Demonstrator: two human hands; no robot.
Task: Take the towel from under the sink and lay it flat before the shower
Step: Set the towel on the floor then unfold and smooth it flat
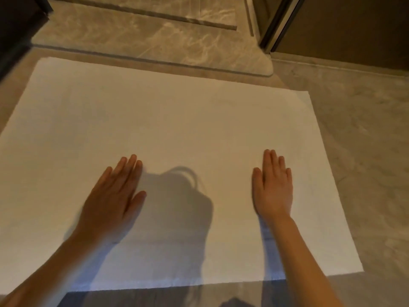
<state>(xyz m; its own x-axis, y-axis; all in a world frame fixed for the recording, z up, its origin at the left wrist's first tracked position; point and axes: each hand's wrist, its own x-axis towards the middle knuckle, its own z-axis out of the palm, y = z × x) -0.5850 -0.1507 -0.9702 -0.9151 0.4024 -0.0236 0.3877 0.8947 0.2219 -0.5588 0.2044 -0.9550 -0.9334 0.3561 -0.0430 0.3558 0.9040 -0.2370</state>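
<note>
I see the white towel [172, 134] spread flat on the floor [365, 140], long axis left to right along the shower threshold [155, 41], left hand [112, 196] and right hand [273, 187] pressed palm-down, fingers straight, each grip holding nothing

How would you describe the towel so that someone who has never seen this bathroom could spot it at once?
Start at the raised marble shower threshold at the top of the view. Directly in front of it, on the grey floor, lies the towel, spread flat. It is the only plain white rectangle there, with the left hand and right hand pressed palm-down on it.
</note>
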